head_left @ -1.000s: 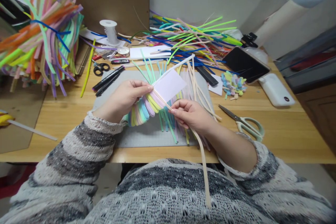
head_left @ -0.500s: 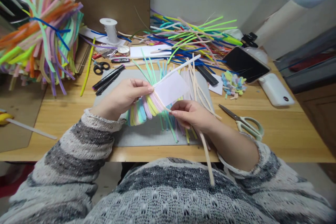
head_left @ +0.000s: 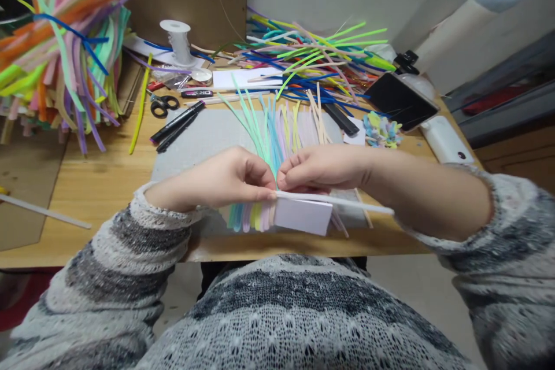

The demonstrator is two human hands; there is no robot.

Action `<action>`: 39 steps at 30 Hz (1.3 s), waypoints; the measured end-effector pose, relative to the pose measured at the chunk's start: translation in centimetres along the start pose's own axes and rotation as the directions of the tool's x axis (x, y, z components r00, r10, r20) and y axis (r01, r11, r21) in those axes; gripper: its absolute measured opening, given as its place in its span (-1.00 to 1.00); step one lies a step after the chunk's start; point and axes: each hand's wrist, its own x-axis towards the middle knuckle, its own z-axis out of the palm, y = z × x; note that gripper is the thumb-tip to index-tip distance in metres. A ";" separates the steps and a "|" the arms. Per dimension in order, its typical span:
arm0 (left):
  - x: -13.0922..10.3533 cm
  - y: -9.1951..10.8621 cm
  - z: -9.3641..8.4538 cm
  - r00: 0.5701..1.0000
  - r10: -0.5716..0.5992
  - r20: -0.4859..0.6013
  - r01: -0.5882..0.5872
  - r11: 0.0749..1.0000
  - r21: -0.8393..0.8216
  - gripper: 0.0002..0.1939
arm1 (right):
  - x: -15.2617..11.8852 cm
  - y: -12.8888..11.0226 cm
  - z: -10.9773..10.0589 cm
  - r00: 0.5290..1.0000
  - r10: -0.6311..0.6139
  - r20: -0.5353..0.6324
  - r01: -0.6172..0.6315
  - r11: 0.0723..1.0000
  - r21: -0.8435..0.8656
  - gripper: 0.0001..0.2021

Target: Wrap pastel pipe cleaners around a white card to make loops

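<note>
My left hand (head_left: pixel 229 179) pinches a white card (head_left: pixel 303 217) near its upper edge. Pastel pipe cleaners (head_left: pixel 247 217) in blue, lilac, yellow and pink are looped side by side around the card's left part. Along the card's top edge lies a white pipe cleaner (head_left: pixel 355 203), its free end reaching out to the right under my right wrist. My right hand (head_left: pixel 307 169) is closed right beside the left fingertips, behind the card's top edge. It was pinching a peach pipe cleaner a moment ago; the pinched part is hidden now.
Loose pastel pipe cleaners (head_left: pixel 255 121) lie on a grey mat (head_left: pixel 186 150). Markers (head_left: pixel 177 127), black-handled scissors (head_left: pixel 165 105) and a spool (head_left: pixel 178 43) sit behind left. A phone (head_left: pixel 403 101), cut pieces (head_left: pixel 381 130) and a white device (head_left: pixel 446 139) are at right; a big pipe-cleaner bundle (head_left: pixel 65 52) stands left.
The card has come closer to me and turned level. My right hand has moved up and over to its far side, carrying the peach pipe cleaner out of sight. The arm now covers the light-handled scissors' spot.
</note>
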 end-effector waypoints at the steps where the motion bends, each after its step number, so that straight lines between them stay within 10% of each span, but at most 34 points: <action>1: 0.1 -0.1 0.1 1.000 0.016 -0.024 -0.013 0.996 0.090 -0.83 | 0.1 -0.4 0.0 1.000 -0.002 -0.017 0.001 1.000 -0.029 -0.85; 7: 0.3 -0.7 0.3 0.965 0.113 -0.238 0.022 0.866 0.500 -0.80 | 0.6 -2.3 0.2 0.971 -0.094 -0.220 -0.012 0.900 -0.437 -0.84; 16: 1.1 -1.3 1.1 0.871 0.183 -0.456 0.219 0.686 0.694 -0.77 | 1.4 -2.2 1.1 0.836 -0.388 -0.388 -0.030 0.673 -0.739 -0.95; 28: 1.7 -1.7 0.5 0.715 0.125 -0.688 0.135 0.941 0.311 -0.78 | 1.4 2.7 2.5 0.498 -0.711 -0.496 0.223 0.658 -0.719 -0.91; 39: 1.6 -1.4 -0.1 0.702 -0.082 -0.708 -0.051 0.985 -0.165 -0.72 | 1.7 4.6 2.9 0.391 -0.771 -0.503 0.249 0.614 -0.749 -0.89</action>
